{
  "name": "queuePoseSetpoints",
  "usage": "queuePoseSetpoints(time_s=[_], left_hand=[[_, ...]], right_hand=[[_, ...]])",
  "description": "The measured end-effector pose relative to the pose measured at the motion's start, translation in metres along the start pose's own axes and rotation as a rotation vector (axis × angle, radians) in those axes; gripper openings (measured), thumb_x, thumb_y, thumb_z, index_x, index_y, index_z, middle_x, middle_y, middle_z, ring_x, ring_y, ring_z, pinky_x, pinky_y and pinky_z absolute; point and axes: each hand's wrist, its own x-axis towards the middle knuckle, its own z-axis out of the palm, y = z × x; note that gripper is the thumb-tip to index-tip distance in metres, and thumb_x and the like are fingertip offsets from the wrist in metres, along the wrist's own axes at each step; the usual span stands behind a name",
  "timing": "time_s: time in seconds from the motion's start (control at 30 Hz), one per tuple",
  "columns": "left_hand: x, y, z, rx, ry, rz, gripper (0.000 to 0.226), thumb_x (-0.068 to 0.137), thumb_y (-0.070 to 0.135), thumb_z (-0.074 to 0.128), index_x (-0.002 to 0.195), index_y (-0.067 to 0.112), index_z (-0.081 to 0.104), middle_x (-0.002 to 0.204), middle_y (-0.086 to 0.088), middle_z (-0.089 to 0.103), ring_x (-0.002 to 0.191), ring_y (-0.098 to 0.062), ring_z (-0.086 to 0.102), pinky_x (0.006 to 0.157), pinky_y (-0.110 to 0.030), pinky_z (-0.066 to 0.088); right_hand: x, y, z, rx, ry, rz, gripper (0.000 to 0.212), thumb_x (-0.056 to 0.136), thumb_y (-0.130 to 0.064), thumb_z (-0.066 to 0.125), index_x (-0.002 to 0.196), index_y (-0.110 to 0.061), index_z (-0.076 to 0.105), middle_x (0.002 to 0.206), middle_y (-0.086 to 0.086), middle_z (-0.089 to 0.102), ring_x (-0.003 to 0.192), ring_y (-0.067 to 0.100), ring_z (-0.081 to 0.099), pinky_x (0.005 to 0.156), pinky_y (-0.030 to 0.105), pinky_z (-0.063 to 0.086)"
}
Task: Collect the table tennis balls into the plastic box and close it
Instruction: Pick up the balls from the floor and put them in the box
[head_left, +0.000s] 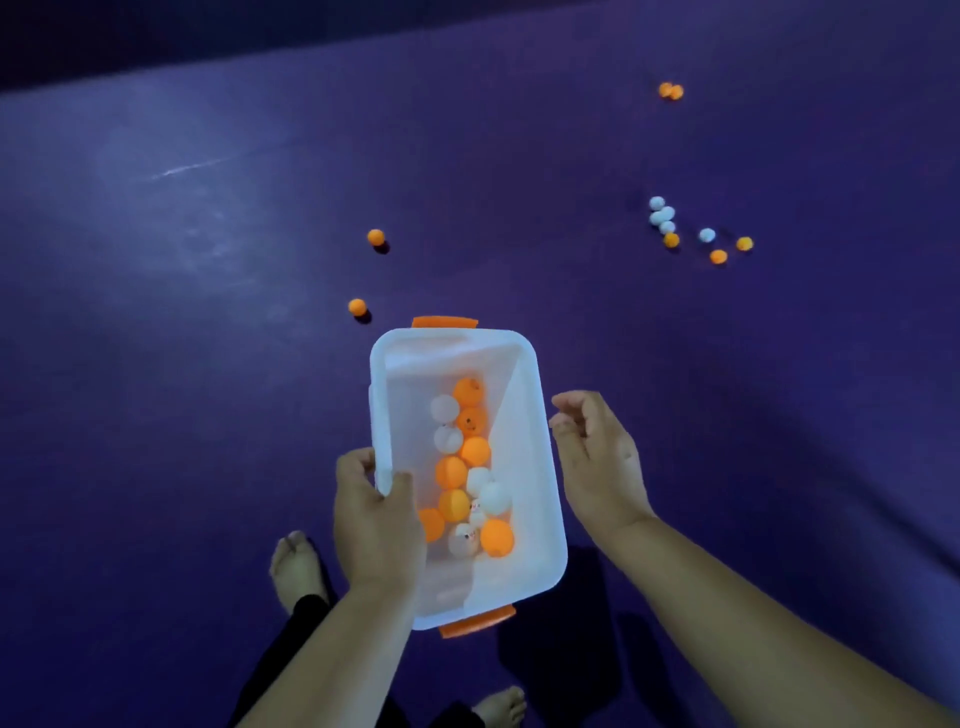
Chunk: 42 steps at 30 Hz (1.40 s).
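Note:
A translucent plastic box with orange clips at both ends is held above the purple floor, open, with no lid in view. Several orange and white table tennis balls lie inside it. My left hand grips the box's left rim, thumb inside. My right hand hovers just right of the box, fingers loosely curled and empty. Two orange balls lie on the floor just beyond the box. A cluster of white and orange balls sits far right, and an orange pair lies farther back.
The purple mat floor spreads all around, with a darker band along the far edge. My bare feet stand below the box.

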Motion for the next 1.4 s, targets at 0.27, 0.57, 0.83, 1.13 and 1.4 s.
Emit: queuePoseSetpoints(time_s=[0.27,0.57,0.83,1.13,1.4], left_hand=[[0.139,0.011,-0.111,-0.092,0.169,-0.085,0.011,0.089,0.017,0.053,0.097,0.023,0.048,0.08,0.008,0.058,0.066,-0.013,0.056,0.052,-0.028,0.041],[0.235,0.031,-0.16,-0.092,0.316,-0.139,0.012,0.09,0.016,0.055,0.098,0.02,0.047,0.079,0.01,0.053,0.067,-0.01,0.052,0.052,-0.025,0.039],[0.313,0.072,-0.125,-0.087,0.332,-0.165,0.014,0.09,0.017,0.056,0.1,0.017,0.047,0.08,0.006,0.051,0.067,-0.012,0.05,0.058,-0.03,0.041],[0.431,0.1,-0.082,-0.088,0.49,-0.178,0.024,0.089,0.019,0.056,0.11,0.009,0.05,0.1,-0.006,0.055,0.085,-0.023,0.053,0.069,-0.035,0.043],[0.512,0.061,-0.034,-0.138,0.553,-0.275,0.014,0.089,0.018,0.055,0.101,0.017,0.046,0.097,-0.001,0.054,0.084,-0.019,0.053,0.07,-0.03,0.039]], right_hand=[[0.072,-0.131,0.133,0.016,-0.119,-0.005,0.017,0.094,-0.024,0.045,0.107,-0.031,0.054,0.098,-0.014,0.061,0.093,0.007,0.058,0.082,0.031,0.051],[0.157,-0.193,0.197,-0.028,-0.201,-0.032,0.019,0.094,-0.023,0.044,0.108,-0.027,0.055,0.095,-0.01,0.061,0.091,0.013,0.059,0.08,0.037,0.053],[0.269,-0.194,0.218,-0.1,-0.243,-0.039,0.016,0.095,-0.025,0.04,0.097,-0.024,0.056,0.085,-0.004,0.062,0.082,0.018,0.06,0.073,0.04,0.052],[0.372,-0.158,0.269,-0.258,-0.312,0.017,0.027,0.098,-0.033,0.033,0.086,-0.019,0.053,0.078,-0.002,0.059,0.073,0.019,0.055,0.063,0.036,0.045],[0.431,-0.1,0.353,-0.518,-0.536,-0.052,0.019,0.097,-0.026,0.039,0.096,-0.013,0.054,0.087,0.005,0.059,0.083,0.029,0.056,0.063,0.032,0.037]])
